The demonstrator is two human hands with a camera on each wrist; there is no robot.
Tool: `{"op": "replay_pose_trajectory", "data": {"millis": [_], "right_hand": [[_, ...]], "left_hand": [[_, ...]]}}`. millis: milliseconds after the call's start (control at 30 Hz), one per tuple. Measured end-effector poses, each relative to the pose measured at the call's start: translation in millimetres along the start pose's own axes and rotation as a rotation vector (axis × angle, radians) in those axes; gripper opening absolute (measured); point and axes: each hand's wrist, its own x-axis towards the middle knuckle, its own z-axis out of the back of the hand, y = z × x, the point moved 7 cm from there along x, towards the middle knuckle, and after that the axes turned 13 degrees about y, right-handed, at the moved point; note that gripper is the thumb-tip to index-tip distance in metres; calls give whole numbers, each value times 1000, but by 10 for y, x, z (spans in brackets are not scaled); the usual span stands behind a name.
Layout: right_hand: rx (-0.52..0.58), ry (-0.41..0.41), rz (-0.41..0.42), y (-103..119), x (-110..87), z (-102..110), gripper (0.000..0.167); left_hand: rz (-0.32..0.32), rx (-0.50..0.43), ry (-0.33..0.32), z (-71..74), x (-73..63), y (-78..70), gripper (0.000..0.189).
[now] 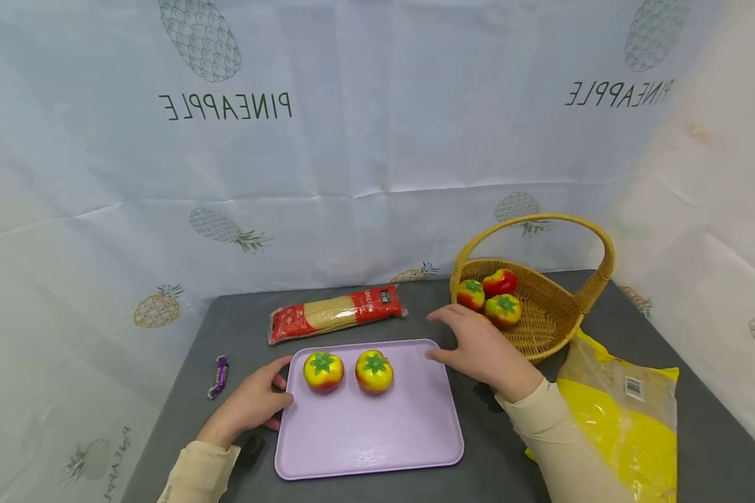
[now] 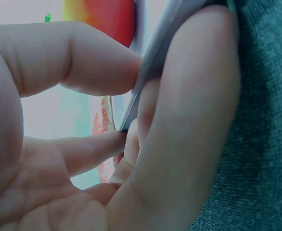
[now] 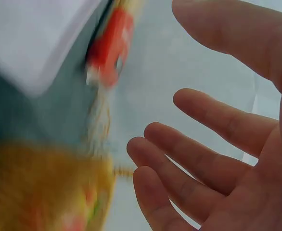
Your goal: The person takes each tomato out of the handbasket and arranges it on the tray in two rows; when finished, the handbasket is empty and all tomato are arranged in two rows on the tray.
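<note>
My left hand point(image 1: 253, 399) pinches the left rim of a lilac rectangular tray point(image 1: 377, 436), thumb above the edge and other fingers beneath it, as the left wrist view shows. Two round yellow-and-red fruits with green leafy tops, a left one point(image 1: 324, 371) and a right one point(image 1: 374, 372), sit side by side in the tray's upper left part. Above the tray's right corner, my right hand point(image 1: 484, 349) holds nothing, its fingers spread and apart in the right wrist view. Just right of it stands a wicker basket point(image 1: 544, 328) with several similar fruits point(image 1: 503, 310) in it.
Behind the tray lies a red-and-clear pack of noodles point(image 1: 336, 314). A purple wrapped candy point(image 1: 219, 377) is left of my left hand. A yellow plastic bag point(image 1: 629, 419) lies at the right, against the basket. A pineapple-print cloth point(image 1: 365, 154) hangs behind the grey table point(image 1: 233, 321).
</note>
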Motion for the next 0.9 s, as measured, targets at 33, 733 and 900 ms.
{"op": "replay_pose_trajectory", "data": {"millis": [33,733,900], "right_hand": [[-9,-7,-4,-80,-27,76,61],[49,-20,-163,-1409,183,801,65],[37,-10,-210,-1574,265,826,65]], "left_hand": [[3,3,1,-1,-1,4,80],[35,-9,-7,6,-11,94,81],[33,-7,-6,-4,8,47,81]]}}
